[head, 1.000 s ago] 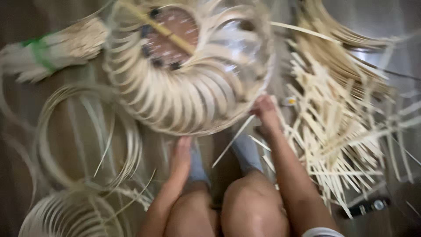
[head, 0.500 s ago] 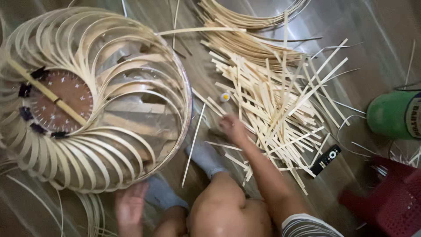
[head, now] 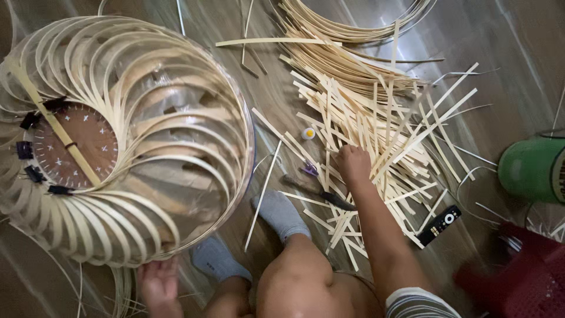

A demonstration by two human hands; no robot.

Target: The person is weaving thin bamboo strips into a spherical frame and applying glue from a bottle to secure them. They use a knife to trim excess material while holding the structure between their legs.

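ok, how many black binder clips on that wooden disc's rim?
4 visible, all on the wooden disc left rim: top, upper-middle, lower-middle, bottom. Bamboo strips may hide more.

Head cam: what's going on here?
A person sits on the floor over a large round frame of curved bamboo strips. The left hand grips the frame's lower rim. The right hand reaches into a loose pile of cut bamboo strips and closes on some. Grey-socked feet rest between frame and pile. A black remote, a green container and a red stool lie to the right.
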